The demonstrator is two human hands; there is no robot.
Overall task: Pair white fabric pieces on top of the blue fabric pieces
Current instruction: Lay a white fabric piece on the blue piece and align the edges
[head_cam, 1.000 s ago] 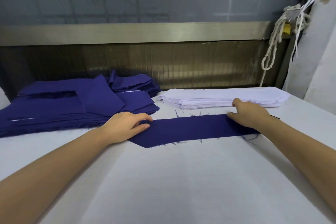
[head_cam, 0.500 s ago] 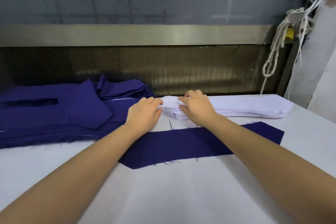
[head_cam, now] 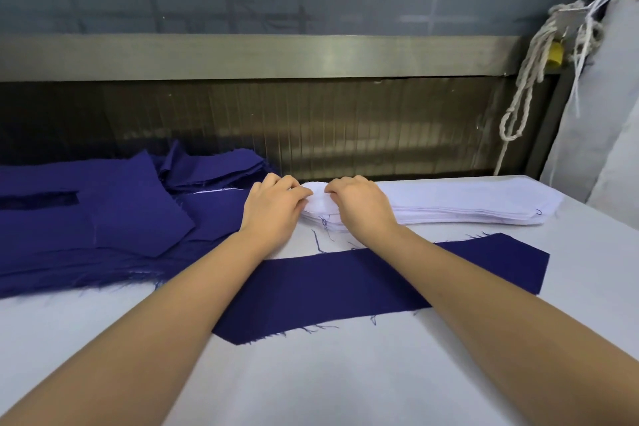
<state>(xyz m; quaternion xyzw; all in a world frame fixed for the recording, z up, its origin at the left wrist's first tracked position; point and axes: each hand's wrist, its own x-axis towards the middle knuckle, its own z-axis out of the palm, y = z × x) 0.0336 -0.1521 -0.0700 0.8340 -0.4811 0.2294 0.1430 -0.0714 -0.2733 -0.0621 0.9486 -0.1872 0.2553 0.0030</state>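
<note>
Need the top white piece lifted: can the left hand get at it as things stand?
Likely yes: the left hand sits at the left end of the white stack, fingers curled on the top white piece; nothing intervenes.

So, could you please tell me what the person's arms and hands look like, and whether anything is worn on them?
The left hand and right hand are bare: no gloves, no rings visible, no watch or bracelet at either wrist. No sleeve shows along either arm up to the picture's edge.
</note>
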